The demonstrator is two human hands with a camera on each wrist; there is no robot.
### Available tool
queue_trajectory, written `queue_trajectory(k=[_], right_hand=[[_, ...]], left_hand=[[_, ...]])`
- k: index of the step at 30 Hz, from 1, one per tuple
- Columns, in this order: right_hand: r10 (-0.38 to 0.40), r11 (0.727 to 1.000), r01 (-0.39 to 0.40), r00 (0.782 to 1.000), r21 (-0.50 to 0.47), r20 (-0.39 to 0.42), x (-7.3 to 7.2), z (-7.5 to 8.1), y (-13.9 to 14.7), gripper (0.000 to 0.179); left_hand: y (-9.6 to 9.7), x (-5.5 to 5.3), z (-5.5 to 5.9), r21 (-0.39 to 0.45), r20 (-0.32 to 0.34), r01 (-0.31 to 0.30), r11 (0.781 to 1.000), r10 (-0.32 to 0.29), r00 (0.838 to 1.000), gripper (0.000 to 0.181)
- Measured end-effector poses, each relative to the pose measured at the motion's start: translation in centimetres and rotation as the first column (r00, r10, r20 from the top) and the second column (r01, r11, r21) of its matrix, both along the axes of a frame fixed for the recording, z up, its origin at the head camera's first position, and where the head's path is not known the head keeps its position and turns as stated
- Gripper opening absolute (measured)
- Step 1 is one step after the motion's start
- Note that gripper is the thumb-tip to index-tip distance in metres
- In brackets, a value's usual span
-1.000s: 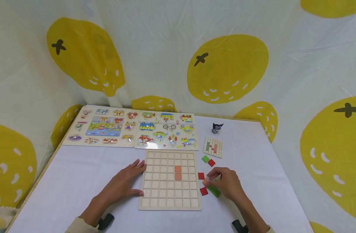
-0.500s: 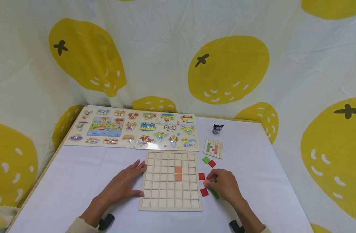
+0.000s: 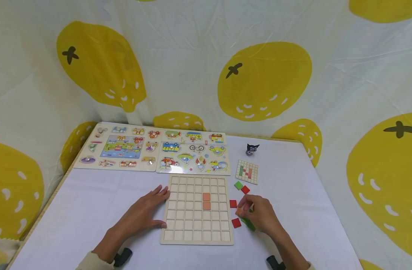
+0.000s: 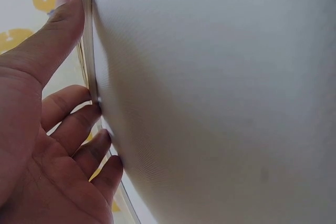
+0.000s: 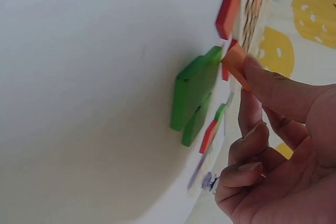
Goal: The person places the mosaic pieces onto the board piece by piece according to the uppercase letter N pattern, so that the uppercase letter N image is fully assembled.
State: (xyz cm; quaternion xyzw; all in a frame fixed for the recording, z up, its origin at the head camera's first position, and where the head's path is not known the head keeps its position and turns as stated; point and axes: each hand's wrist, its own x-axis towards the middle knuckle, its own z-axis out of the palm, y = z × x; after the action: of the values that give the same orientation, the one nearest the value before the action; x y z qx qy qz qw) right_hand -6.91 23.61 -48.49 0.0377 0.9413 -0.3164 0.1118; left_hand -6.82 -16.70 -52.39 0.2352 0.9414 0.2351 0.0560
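Hardly anything has moved since a second ago. One small, flat orange tile (image 5: 235, 62) is beside the wooden board (image 3: 188, 215), near some green tiles (image 5: 194, 90). The right hand (image 3: 261, 213) still pinches it between thumb and finger. The left hand (image 3: 142, 211) is spread, touching the board's left edge.

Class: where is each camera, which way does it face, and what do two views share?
Head: on the head, facing forward and down at the grid board; left hand, right hand and forearms show.
Left wrist: on that wrist, facing the grid board's edge; left hand shows.
Right wrist: on that wrist, facing the orange tile; right hand shows, pinching it.
Head and right wrist share the green tiles.
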Motion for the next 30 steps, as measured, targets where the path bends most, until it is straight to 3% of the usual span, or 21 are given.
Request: queue_trajectory(k=[9,19,30], right_hand=[[0.051,0.992,-0.057,0.997,-0.111,-0.056,0.7,0.2,-1.6,0.022],[0.148,0.969,-0.17,0.98,-0.177,-0.133,1.2,-0.9,-4.4,0.019],[0.163,0.971,-0.181,0.978,-0.153,-0.127,0.6,-0.9,-7.0,0.018]], left_hand=[[0.0,0.0,-0.1,0.005,0.002,0.001,1.0,-0.001,1.0,0.108],[0.1,-0.1,-0.1,0.001,0.01,-0.008,1.0,0.008,1.0,0.109],[0.3,0.0,0.0,-0.011,0.016,-0.015,1.0,0.015,1.0,0.109]])
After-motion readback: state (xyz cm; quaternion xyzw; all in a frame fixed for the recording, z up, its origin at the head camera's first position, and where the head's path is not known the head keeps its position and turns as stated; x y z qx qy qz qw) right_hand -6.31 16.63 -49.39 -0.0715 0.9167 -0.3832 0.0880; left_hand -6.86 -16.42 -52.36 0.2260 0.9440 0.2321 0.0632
